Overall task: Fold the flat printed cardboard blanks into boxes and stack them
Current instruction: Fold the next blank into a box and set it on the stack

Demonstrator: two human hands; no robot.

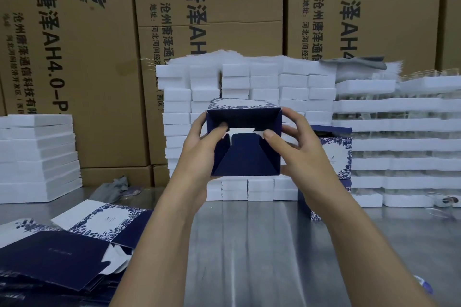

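Both hands [199,137] [291,139] clasp the box [245,157], thumbs pressing flaps between them; uneven pressure could crease or unlock them.

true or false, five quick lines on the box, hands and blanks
1. The left hand and the right hand both hold the box. True.
2. The box rests on the table. False: it is held up above it.
3. Flat blanks lie on the table at the left. True.
4. The box end facing the camera is fully closed. False: a gap shows between its flaps.
5. The foam stacked behind is brown. False: it is white; the cartons are brown.
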